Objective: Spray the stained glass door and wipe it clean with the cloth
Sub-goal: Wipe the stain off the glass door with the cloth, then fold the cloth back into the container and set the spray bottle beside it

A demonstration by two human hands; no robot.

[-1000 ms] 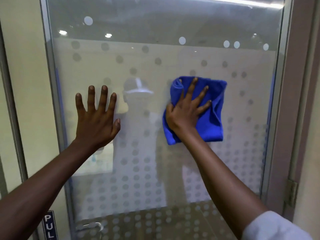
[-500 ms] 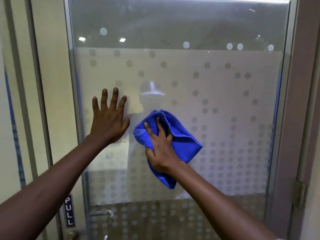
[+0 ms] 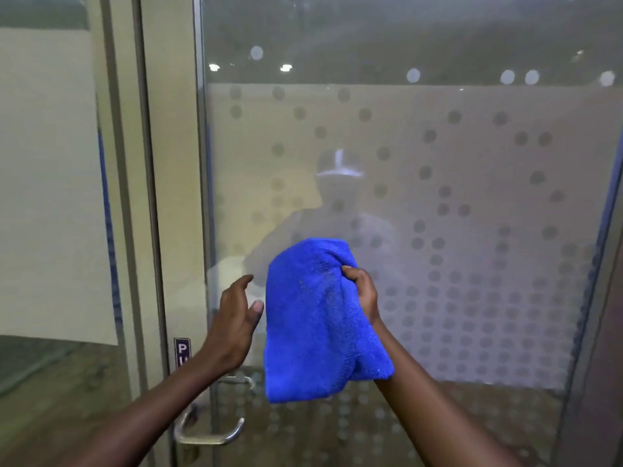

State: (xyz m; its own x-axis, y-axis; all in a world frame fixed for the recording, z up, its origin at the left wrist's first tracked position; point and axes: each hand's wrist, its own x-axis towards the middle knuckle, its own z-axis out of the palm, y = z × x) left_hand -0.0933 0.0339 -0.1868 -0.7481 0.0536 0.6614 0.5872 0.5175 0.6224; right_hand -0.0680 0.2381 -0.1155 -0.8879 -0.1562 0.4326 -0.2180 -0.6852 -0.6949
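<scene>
Read the label first: a dark vertical plate sits on the door frame just left of your left wrist, showing the white letters "P" and "U"; the rest is hidden behind your forearm. No other writing is legible.

Note the surroundings. A curved metal handle is mounted below your left hand, partly covered by the left forearm. A metal frame post stands to the left of that hand. The glass door fills the area ahead of both hands; it carries a frosted band with a dot pattern and reflects a figure in a white cap above the cloth.

Your right hand has its fingers closed on the right upper edge of the blue cloth. The cloth hangs bunched below and to the left of those fingers, in front of the glass; contact with the glass cannot be confirmed.

Your left hand is spread, palm turned toward the cloth, holding nothing. Its thumb tip lies just beside the cloth's left edge.
</scene>
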